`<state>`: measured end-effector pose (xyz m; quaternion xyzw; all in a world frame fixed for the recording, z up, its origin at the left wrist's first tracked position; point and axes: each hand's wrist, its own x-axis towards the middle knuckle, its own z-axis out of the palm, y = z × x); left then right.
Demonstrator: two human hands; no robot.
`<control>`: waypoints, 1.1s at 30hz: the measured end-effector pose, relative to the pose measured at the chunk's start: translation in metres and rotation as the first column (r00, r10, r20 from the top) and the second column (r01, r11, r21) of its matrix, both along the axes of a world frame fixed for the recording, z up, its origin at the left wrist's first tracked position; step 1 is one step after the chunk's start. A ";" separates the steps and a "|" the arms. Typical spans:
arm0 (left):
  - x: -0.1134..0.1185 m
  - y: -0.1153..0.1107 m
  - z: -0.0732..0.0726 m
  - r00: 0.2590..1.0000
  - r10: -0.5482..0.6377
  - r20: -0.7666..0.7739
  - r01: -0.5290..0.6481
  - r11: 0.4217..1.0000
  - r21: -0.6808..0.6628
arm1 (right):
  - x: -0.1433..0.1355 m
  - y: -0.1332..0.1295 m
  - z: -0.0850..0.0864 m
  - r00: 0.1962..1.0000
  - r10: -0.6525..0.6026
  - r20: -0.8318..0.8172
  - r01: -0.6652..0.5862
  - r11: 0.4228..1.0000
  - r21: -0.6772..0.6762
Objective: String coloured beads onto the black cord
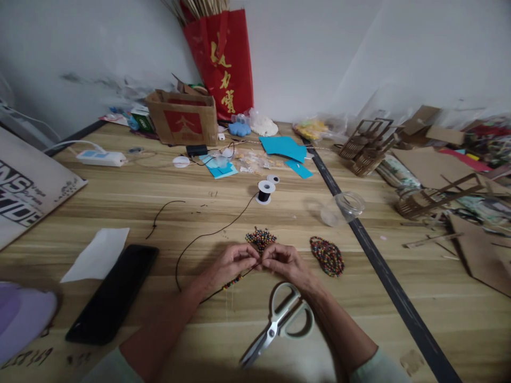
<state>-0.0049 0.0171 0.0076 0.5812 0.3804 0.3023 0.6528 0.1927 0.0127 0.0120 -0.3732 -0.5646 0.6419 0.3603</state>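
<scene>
On the worktop (120,197), near middle: left hand (233,264) and right hand (288,265) pinch the black cord (210,234), fingertips (252,261) almost meeting.
Strung beads (232,282): on the cord, slanting back toward the person's left, nearer the left hand.
Loose beads (261,238): heaped just beyond both hands.
Cord's tip: hidden at the fingers; any bead there is too small to tell.

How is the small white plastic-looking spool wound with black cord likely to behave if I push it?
The white spool stands upright on one round flange, so a gentle push would probably slide it. If tipped, it might roll on its circular rims. The loosely curving, thin black cord looks floppy and would likely resist little.
</scene>
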 end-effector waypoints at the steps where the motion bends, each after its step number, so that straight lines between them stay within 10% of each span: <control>1: 0.000 0.000 0.000 1.000 -0.005 -0.015 0.005 1.000 0.002 | 0.000 0.000 0.000 1.000 -0.001 0.001 0.001 1.000 0.004; 33: 0.002 0.001 -0.006 0.997 0.018 -0.076 -0.019 1.000 -0.010 | -0.003 -0.001 -0.001 0.999 0.024 0.034 -0.025 0.999 0.029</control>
